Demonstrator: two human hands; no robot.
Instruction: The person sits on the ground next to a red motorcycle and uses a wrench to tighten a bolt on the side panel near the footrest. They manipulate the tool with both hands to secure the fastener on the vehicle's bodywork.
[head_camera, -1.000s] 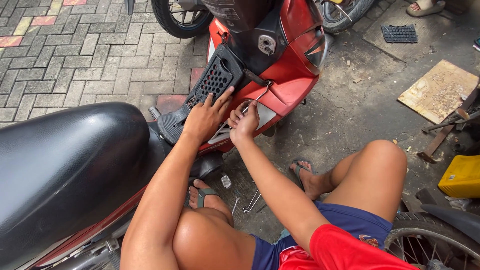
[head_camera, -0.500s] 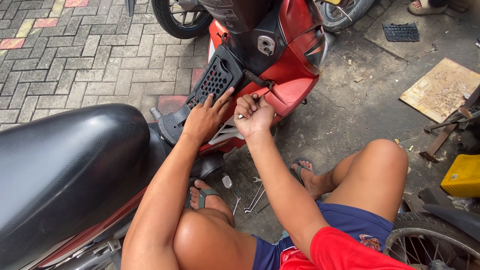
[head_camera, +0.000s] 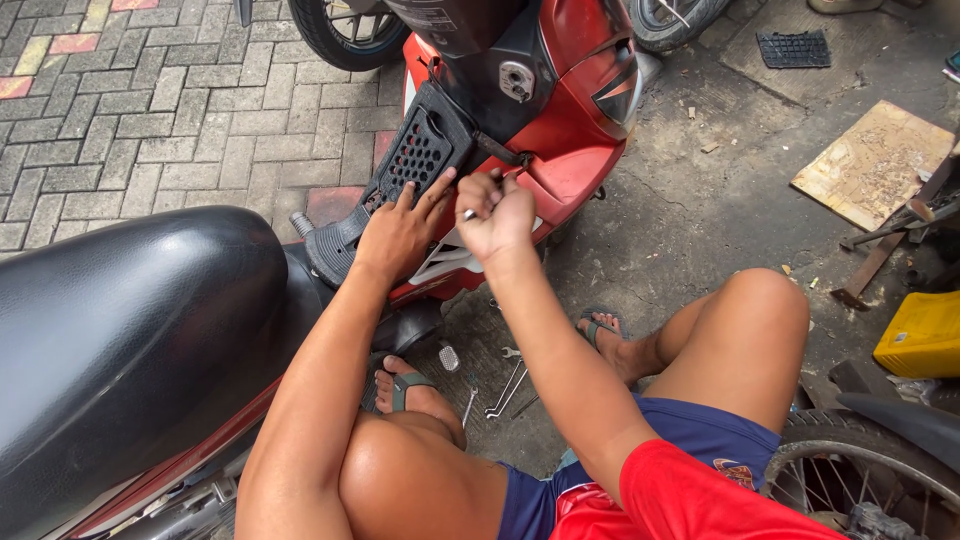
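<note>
Hands at red scooter's footboard.
Left hand (head_camera: 400, 232) flat, fingers spread on the black perforated footboard panel (head_camera: 415, 160); right hand (head_camera: 497, 212) fingers closed around a small metal tool (head_camera: 468, 214) just beside it.
</note>
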